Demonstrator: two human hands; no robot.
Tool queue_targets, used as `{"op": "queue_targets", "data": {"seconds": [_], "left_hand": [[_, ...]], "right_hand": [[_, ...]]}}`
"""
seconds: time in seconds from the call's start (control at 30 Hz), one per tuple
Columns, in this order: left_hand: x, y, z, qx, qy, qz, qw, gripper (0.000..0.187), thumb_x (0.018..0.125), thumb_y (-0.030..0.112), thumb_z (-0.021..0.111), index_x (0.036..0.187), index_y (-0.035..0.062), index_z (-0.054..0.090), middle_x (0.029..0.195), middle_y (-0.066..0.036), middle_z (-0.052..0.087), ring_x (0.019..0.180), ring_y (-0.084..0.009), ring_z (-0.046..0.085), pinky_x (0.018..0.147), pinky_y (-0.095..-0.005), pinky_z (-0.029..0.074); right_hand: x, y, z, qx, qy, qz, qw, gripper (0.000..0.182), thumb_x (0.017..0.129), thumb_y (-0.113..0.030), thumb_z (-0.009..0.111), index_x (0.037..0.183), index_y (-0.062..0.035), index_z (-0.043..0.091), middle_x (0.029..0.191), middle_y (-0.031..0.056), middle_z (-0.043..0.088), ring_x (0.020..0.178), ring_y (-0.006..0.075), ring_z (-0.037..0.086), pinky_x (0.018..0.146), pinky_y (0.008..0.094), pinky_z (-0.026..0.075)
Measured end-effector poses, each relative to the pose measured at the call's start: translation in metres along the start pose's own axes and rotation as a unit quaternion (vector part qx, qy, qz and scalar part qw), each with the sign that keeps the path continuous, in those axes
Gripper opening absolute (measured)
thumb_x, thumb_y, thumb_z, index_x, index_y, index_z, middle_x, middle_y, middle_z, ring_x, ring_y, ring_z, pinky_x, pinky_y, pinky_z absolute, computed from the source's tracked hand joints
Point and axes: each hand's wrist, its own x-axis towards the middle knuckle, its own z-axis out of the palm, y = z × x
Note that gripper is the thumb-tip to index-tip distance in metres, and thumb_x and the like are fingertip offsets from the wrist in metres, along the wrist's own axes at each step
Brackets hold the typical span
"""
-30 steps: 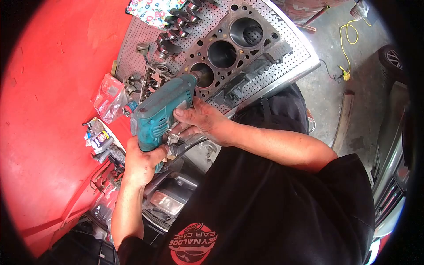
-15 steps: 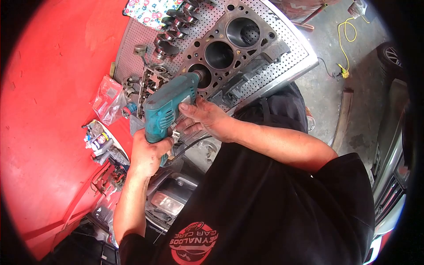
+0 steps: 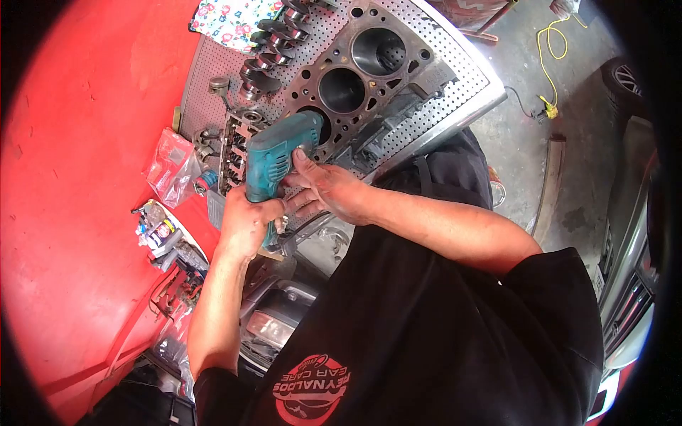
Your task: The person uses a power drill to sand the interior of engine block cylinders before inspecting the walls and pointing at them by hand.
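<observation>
A teal power drill (image 3: 273,153) is held over the nearest bore of an engine block (image 3: 369,60). My left hand (image 3: 245,224) is closed around the drill's handle. My right hand (image 3: 330,190) steadies the drill body, its thumb lying along the housing and its fingers bent beside the handle. The drill's nose covers part of the third bore, so the chuck and whatever is fitted in it are hidden. Two other bores stand uncovered farther off. A black cord (image 3: 305,231) runs near the handle.
The perforated metal bench (image 3: 455,103) also carries a crankshaft (image 3: 273,46), a piston (image 3: 219,86), a cylinder head (image 3: 234,153), a dark plastic part (image 3: 387,128) and a flowered cloth (image 3: 234,21). A red panel (image 3: 85,142) stands left. A yellow cord (image 3: 550,71) lies on the floor.
The drill has shifted toward the bore, hiding the chuck part that showed before. Both hands have moved with it, and the whole view has shifted slightly.
</observation>
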Motion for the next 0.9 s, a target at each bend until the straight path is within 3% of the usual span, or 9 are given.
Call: {"op": "queue_targets", "data": {"seconds": [0.17,0.27,0.37,0.47,0.57,0.87,0.9], "left_hand": [[0.008,0.000,0.004,-0.009,-0.008,-0.008,1.000,0.017,0.077,0.000,0.063,0.093,-0.0038,0.069,0.078,-0.006,0.067,0.061,-0.0138,0.059,0.056,-0.0306,0.048],[0.019,-0.006,0.001,0.018,-0.024,-0.007,1.000,0.017,0.078,0.001,0.063,0.093,-0.0026,0.069,0.077,-0.006,0.067,0.062,-0.0137,0.060,0.057,-0.0305,0.048],[0.022,-0.007,0.002,0.031,-0.006,-0.023,0.999,0.018,0.077,0.003,0.064,0.093,-0.0025,0.070,0.077,-0.005,0.068,0.064,-0.0138,0.061,0.059,-0.0303,0.049],[0.022,-0.003,0.004,0.037,-0.010,-0.002,0.999,0.019,0.075,0.006,0.066,0.092,-0.0026,0.071,0.078,-0.006,0.068,0.067,-0.0139,0.062,0.063,-0.0303,0.050],[0.022,-0.003,0.002,0.052,-0.015,-0.003,0.999,0.020,0.074,0.009,0.068,0.090,-0.0025,0.071,0.078,-0.006,0.069,0.068,-0.0139,0.062,0.066,-0.0309,0.051],[0.024,-0.005,0.000,0.084,0.013,-0.012,0.996,0.023,0.074,0.012,0.070,0.091,-0.0027,0.071,0.077,-0.006,0.069,0.070,-0.0141,0.062,0.068,-0.0317,0.052],[0.024,-0.004,0.001,0.095,0.023,-0.012,0.995,0.023,0.074,0.012,0.070,0.092,-0.0026,0.071,0.077,-0.006,0.069,0.070,-0.0139,0.062,0.067,-0.0315,0.052]], "right_hand": [[-0.002,-0.007,-0.002,-0.024,-0.051,0.016,0.998,0.095,0.093,-0.079,0.040,0.150,-0.0029,0.040,0.148,0.0116,0.049,0.124,0.0244,0.056,0.101,0.0420,0.044],[0.000,-0.003,-0.001,-0.028,-0.023,0.009,0.999,0.095,0.091,-0.077,0.049,0.151,-0.0044,0.037,0.146,0.0118,0.051,0.126,0.0251,0.055,0.103,0.0430,0.043],[-0.005,-0.008,0.008,-0.056,-0.020,-0.037,0.998,0.101,0.082,-0.068,0.071,0.149,-0.0007,0.036,0.139,0.0122,0.055,0.127,0.0244,0.053,0.106,0.0411,0.043],[0.005,-0.003,0.004,-0.087,-0.090,-0.042,0.991,0.095,0.084,-0.055,0.077,0.150,-0.0022,0.035,0.143,0.0110,0.050,0.133,0.0207,0.047,0.110,0.0381,0.039],[0.000,-0.009,0.011,-0.092,-0.072,-0.036,0.993,0.095,0.082,-0.047,0.083,0.150,-0.0033,0.032,0.142,0.0107,0.049,0.133,0.0199,0.045,0.111,0.0361,0.038],[0.011,-0.001,0.010,-0.054,-0.073,0.001,0.996,0.093,0.081,-0.042,0.084,0.149,-0.0037,0.033,0.138,0.0097,0.052,0.129,0.0192,0.048,0.108,0.0373,0.040],[0.013,0.000,0.008,-0.042,-0.077,-0.002,0.996,0.092,0.080,-0.043,0.085,0.147,-0.0050,0.033,0.134,0.0088,0.054,0.125,0.0193,0.052,0.104,0.0385,0.044]]}}
